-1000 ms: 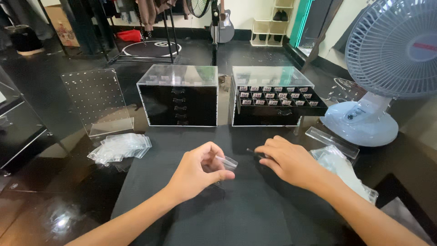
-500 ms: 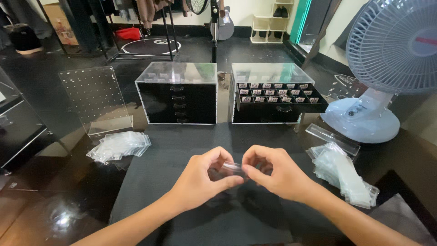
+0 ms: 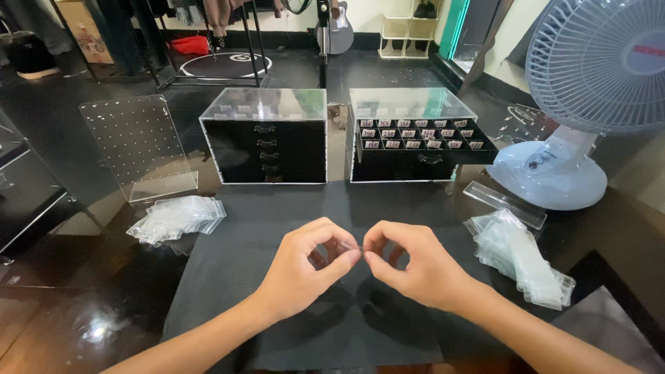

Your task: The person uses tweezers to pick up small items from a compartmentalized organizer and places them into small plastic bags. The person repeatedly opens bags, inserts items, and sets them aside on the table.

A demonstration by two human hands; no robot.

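Left hand (image 3: 305,266) and right hand (image 3: 415,266) meet fingertip to fingertip, both pinching a small clear plastic bag (image 3: 348,247) above the black mat (image 3: 228,277). Open mat all round them. Stack of clear bags (image 3: 523,256) right of the right hand; loose pile of bags (image 3: 176,218) left of the left hand, near the mat's edge.

A matt black cloth mat (image 3: 228,277) is laid on the glossy dark surface (image 3: 62,305). Clear glossy plastic is seen in the drawer boxes (image 3: 267,104) at 12 o'clock and the bags (image 3: 176,218) at 9 o'clock.
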